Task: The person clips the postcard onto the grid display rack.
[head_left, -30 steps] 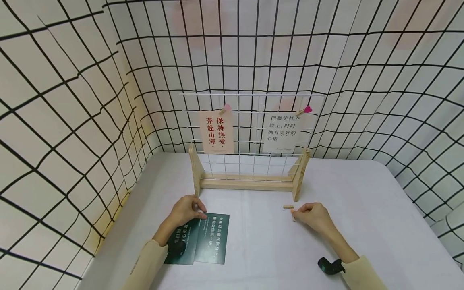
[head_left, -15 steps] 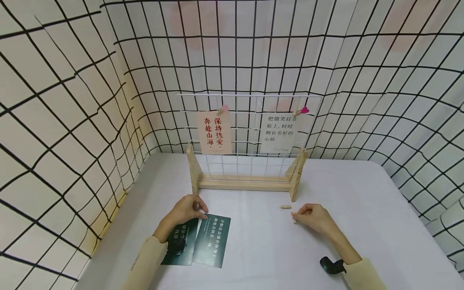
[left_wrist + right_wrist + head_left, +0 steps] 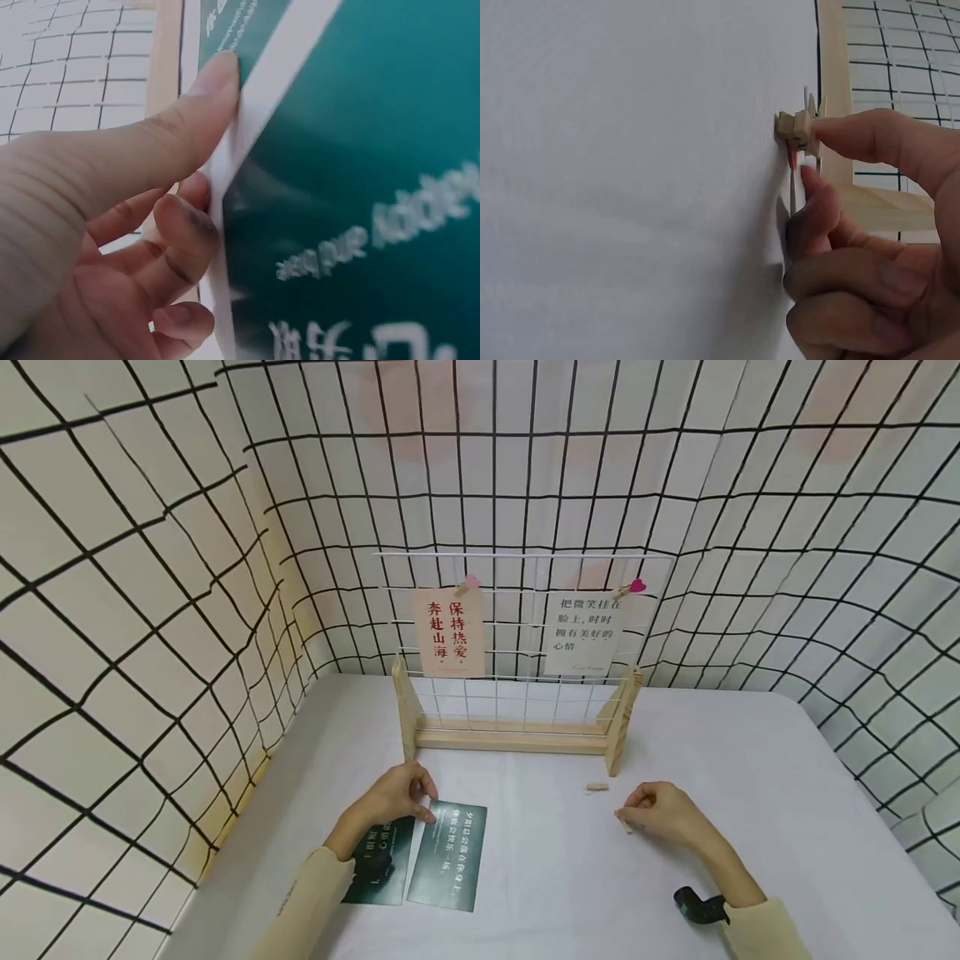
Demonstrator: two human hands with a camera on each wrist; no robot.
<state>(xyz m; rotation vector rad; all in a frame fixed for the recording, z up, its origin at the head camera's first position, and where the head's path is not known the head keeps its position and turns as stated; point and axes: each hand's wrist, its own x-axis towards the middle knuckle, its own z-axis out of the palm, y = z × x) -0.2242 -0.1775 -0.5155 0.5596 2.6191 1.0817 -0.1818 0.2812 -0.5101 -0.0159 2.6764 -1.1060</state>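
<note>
- Behind the wire grid stand (image 3: 510,742) rises a black-lined backdrop (image 3: 493,460); under the stand spreads the white tabletop (image 3: 540,868).
- On the stand's wires hang a pink text card (image 3: 452,635) toward its left end and a white text card (image 3: 588,637) toward its right.
- In front of the stand's left foot lies the dark green text card (image 3: 447,864); it has slid rightward, so a thin gap now parts it from the second green card (image 3: 400,847). I judge that frees it for handling alone.
- My left hand (image 3: 393,793), just before that foot, has its thumb on the green card's near-stand corner, other fingers bent; I cannot tell whether one is tucked beneath.
- My right hand (image 3: 658,810), before the stand's right foot, pinches a mini wooden clothespin (image 3: 786,125) between thumb and finger.
- That hand has drawn rightward from the loose clothespin (image 3: 597,787) lying near the right foot, which suggests I have the one I need.
- A pink-heart clothespin (image 3: 461,590) and a magenta-heart clothespin (image 3: 637,587) grip the stand's two hung cards.
</note>
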